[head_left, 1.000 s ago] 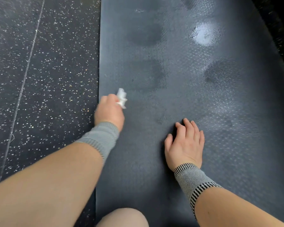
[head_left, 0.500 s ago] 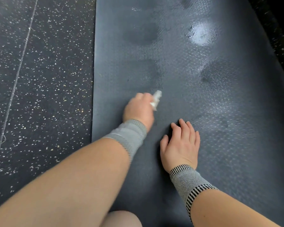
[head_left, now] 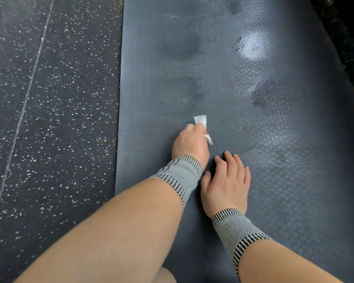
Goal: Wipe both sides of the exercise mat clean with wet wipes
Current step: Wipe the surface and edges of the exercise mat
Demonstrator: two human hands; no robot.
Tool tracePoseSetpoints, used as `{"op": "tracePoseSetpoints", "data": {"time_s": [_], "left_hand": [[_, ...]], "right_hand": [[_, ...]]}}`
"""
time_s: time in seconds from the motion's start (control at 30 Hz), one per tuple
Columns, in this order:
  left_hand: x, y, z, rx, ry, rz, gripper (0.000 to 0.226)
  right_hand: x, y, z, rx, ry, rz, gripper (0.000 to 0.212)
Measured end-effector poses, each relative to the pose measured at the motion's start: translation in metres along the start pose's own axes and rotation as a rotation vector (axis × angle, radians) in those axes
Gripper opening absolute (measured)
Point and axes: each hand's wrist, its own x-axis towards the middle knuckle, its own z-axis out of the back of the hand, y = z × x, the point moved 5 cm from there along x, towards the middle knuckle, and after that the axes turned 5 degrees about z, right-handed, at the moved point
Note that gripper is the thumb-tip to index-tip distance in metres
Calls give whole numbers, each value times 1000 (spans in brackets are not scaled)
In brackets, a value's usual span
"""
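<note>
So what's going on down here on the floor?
A person is kneeling over a dark exercise mat spread on a speckled floor and wiping it. The left hand grips a bunched white wet wipe against the mat near its middle. The right hand rests flat on the mat just beside it, fingers straight, apparently for support. Shiny damp patches show farther up the mat, so part of this side looks already wiped. Both wrists wear grey striped wrist bands.
</note>
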Motion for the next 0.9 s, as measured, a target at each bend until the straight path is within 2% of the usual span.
{"op": "tracePoseSetpoints", "data": {"time_s": [0.07,0.1,0.23,0.3,0.4,0.57,0.67,0.73,0.83,0.9], "left_hand": [[9,18,11,60,-42,11,20],[17,36,21,90,-80,78,21],[37,130,73,100,-252,526,27],[35,146,79,86,-278,617,26],[29,111,58,42,-259,532,20],[-13,4,-7,6,-14,61,18],[-18,11,-3,30,-4,-34,18],[-11,41,15,78,-78,23,17],[4,98,52,61,-235,330,17],[6,111,58,69,-265,453,18]], "right_hand": [[1,0,0,7,-6,-5,45],[0,-1,-1,14,-10,-9,44],[0,-1,-2,29,-14,-8,43],[1,-1,-2,29,-15,-12,44],[1,-1,-2,24,-6,-6,42],[1,-3,-5,23,42,15,42],[1,-4,-5,48,39,10,44],[1,-2,-3,61,5,8,47],[1,-1,0,66,-24,13,47],[0,-2,-1,68,-35,12,46]]}}
